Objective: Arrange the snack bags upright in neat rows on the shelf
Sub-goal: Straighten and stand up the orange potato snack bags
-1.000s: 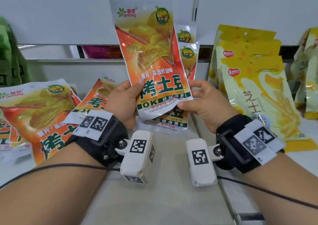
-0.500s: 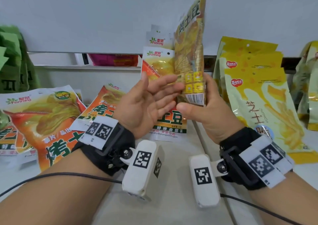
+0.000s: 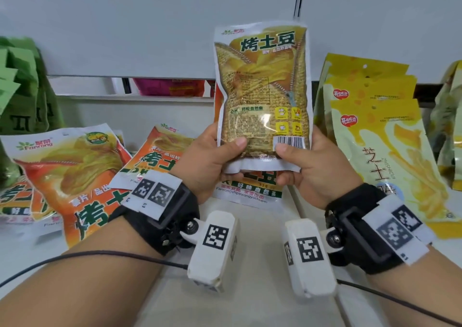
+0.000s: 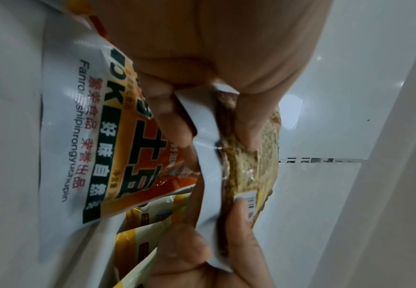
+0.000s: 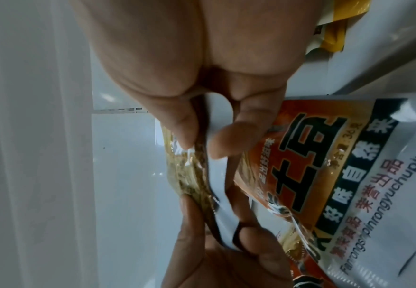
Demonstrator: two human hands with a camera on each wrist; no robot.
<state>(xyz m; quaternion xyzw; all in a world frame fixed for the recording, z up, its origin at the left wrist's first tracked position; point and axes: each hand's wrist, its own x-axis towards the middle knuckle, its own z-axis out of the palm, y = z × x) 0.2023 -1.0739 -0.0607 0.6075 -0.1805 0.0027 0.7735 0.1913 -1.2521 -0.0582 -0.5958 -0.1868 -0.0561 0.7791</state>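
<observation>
Both hands hold one orange-and-yellow potato chip bag (image 3: pixel 262 96) upright in front of me, its printed back with the barcode facing me. My left hand (image 3: pixel 212 161) pinches its lower left corner, thumb on the near face. My right hand (image 3: pixel 307 166) pinches the lower right corner by the barcode. The wrist views show the bag's white bottom seam (image 4: pixel 209 175) (image 5: pixel 216 187) between thumbs and fingers. Behind it, another bag of the same kind (image 3: pixel 250 186) stands upright on the shelf (image 3: pixel 250 264).
More orange chip bags (image 3: pixel 62 176) lie flat at the left. Yellow bags (image 3: pixel 390 146) stand in a row at the right, with further pale bags (image 3: pixel 450 126) at the far right. Green bags (image 3: pixel 22 89) stand at the far left. A white back panel (image 3: pixel 150 26) rises behind.
The held bag has been turned about its upright axis from front, through edge-on, to back facing me. The left hand, open half a second ago, now pinches its corner again.
</observation>
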